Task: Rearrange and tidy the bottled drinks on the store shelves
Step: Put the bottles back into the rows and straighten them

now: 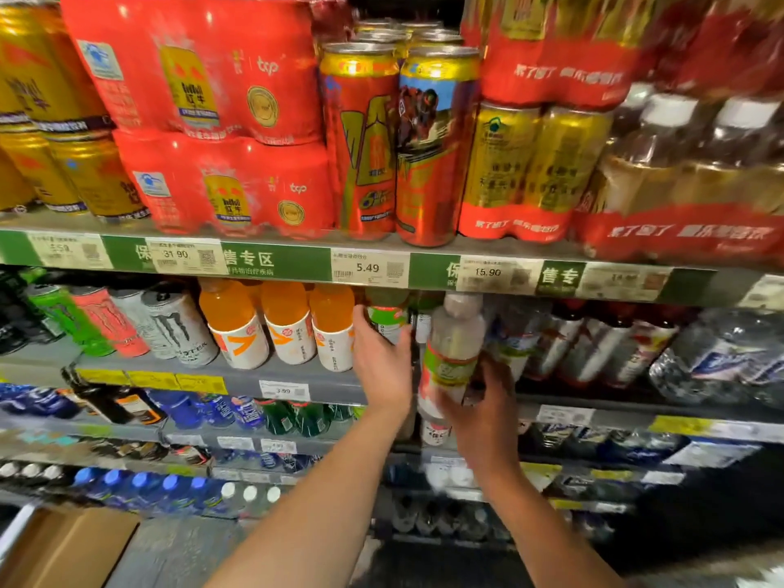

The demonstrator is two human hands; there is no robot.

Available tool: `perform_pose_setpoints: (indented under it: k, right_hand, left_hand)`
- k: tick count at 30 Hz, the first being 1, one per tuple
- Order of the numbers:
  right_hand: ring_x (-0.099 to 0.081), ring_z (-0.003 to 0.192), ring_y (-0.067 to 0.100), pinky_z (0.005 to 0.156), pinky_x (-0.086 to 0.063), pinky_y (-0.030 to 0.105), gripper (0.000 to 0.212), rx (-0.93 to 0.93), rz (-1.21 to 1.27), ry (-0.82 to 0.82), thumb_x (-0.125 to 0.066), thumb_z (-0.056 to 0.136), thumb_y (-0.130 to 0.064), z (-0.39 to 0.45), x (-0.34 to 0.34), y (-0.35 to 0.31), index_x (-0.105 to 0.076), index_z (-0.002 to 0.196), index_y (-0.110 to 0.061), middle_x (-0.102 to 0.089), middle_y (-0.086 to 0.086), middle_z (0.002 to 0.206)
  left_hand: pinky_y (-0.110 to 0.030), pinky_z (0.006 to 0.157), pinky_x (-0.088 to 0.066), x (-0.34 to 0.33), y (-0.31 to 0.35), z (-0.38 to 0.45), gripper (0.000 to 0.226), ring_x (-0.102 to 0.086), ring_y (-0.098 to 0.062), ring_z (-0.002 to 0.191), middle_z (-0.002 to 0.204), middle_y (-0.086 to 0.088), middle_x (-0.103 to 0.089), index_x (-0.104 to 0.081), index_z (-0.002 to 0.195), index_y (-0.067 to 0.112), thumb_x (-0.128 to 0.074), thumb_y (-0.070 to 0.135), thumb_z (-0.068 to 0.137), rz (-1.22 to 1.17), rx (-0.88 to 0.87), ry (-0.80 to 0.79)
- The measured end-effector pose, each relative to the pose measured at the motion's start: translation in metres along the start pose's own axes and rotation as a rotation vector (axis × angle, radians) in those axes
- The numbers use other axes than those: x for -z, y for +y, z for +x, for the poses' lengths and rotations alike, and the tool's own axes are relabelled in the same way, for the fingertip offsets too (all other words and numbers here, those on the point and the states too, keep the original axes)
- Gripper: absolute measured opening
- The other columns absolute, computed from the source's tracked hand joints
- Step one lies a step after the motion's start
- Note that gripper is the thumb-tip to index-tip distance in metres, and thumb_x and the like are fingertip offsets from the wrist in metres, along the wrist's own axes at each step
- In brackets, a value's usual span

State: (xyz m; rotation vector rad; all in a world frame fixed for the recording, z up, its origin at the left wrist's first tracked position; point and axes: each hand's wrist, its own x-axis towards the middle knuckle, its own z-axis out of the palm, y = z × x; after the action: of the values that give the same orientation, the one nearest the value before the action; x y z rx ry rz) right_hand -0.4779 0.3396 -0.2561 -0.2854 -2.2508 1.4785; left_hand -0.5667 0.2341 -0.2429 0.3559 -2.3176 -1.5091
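**Hands working at a shelf of bottled drinks**

Shelves of drinks fill the view from a head-worn camera. On the second shelf [297,377] from the top, the left hand [379,360] reaches in with its fingers wrapped round a green-labelled bottle [385,318] standing at the shelf's front. Just to its right, the right hand [483,401] grasps the lower part of a pale cloudy bottle [452,350] with a green and yellow label, held in front of the shelf edge and tilted slightly. Three orange bottles [288,322] with white labels stand in a row immediately left of the left hand, and energy drink cans [178,322] lean further left. Clear bottles [717,354] sit well to the right. Above, the top shelf carries red multipacks [203,74] and two tall red-and-gold cans [399,137]. A cardboard box [63,549] shows at bottom left.
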Motion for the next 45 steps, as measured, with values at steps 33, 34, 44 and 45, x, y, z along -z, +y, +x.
perform_pose_setpoints:
  k: [33,34,44,45]
  right_hand:
    - [-0.05,0.122,0.033,0.1,-0.045,0.043,0.068,-0.029,-0.26,0.285,-0.079,0.082,-0.036,0.015,-0.08,-0.009,-0.049,0.136,-0.007,-0.054,0.016,0.132]
    - [-0.05,0.122,0.034,0.101,-0.045,0.043,0.066,-0.035,-0.252,0.288,-0.078,0.083,-0.036,0.015,-0.08,-0.009,-0.049,0.135,-0.008,-0.055,0.016,0.132]
    - [-0.055,0.115,0.033,0.093,-0.049,0.046,0.061,-0.018,-0.242,0.282,-0.067,0.084,-0.047,0.013,-0.08,-0.008,-0.051,0.125,-0.005,-0.058,0.014,0.121]
    - [-0.056,0.114,0.033,0.093,-0.049,0.046,0.06,-0.016,-0.243,0.277,-0.07,0.083,-0.044,0.013,-0.078,-0.007,-0.051,0.125,-0.005,-0.058,0.014,0.121]
  left_hand:
    - [-0.037,0.098,-0.05,0.045,-0.034,-0.001,0.065,-0.054,-0.011,0.118,0.122,0.009,-0.054,-0.048,0.135,0.027,-0.081,0.039,0.08,-0.117,-0.161,-0.087]
    - [-0.034,0.097,-0.05,0.045,-0.034,0.0,0.062,-0.054,-0.009,0.116,0.121,0.009,-0.055,-0.05,0.134,0.025,-0.081,0.037,0.081,-0.137,-0.168,-0.099]
    - [-0.028,0.094,-0.049,0.053,-0.046,0.01,0.059,-0.053,-0.013,0.114,0.118,-0.002,-0.054,-0.047,0.144,0.019,-0.067,0.003,0.091,-0.173,-0.391,-0.248]
    - [-0.032,0.097,-0.049,0.053,-0.046,0.011,0.06,-0.053,-0.015,0.117,0.121,-0.002,-0.054,-0.046,0.145,0.02,-0.067,0.005,0.091,-0.168,-0.367,-0.273]
